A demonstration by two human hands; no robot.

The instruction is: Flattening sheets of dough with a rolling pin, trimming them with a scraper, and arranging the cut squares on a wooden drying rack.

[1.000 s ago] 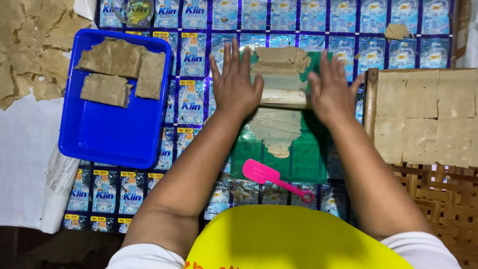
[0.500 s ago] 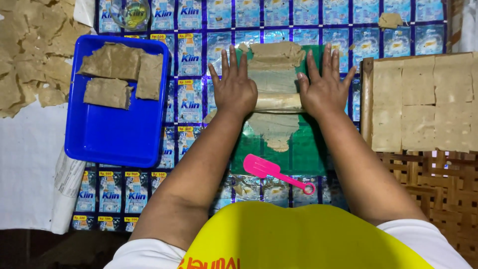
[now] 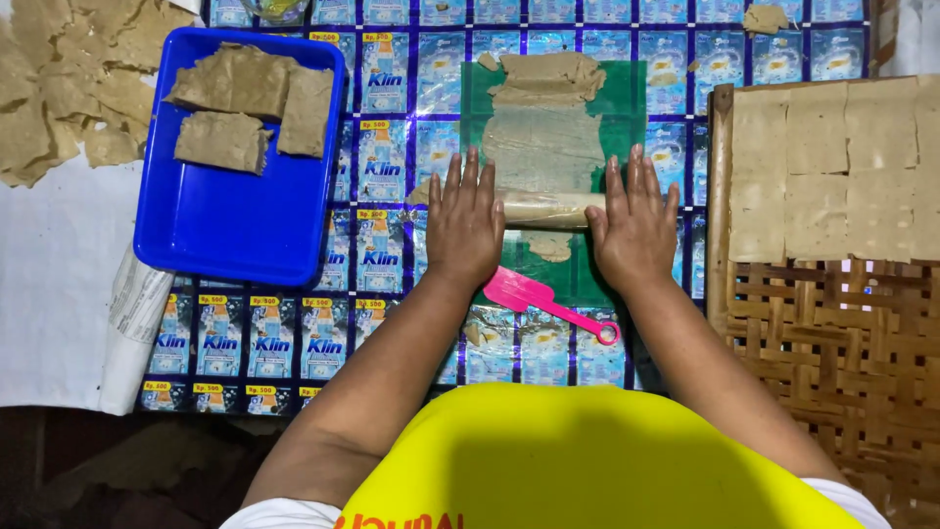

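A pale rolling pin (image 3: 548,208) lies crosswise on a green sheet (image 3: 627,108). My left hand (image 3: 464,223) rests flat on its left end, fingers spread. My right hand (image 3: 634,223) presses flat on its right end. Beyond the pin a strip of tan dough (image 3: 544,145) is spread thin on the sheet, with a thicker lump (image 3: 548,74) at its far end. A small bit of dough (image 3: 550,245) lies on the near side of the pin. A pink scraper (image 3: 537,298) lies on the mat just below my hands.
A blue tray (image 3: 225,225) at the left holds three dough slabs (image 3: 245,103). Torn thin dough sheets (image 3: 69,78) lie at far left on white cloth. A woven bamboo rack (image 3: 832,343) at the right carries cut square sheets (image 3: 832,167). The mat (image 3: 382,264) is made of blue sachets.
Both hands have drawn the rolling pin toward me, from the dough's far end to its near end. The dough strip behind it now lies flatter and longer.
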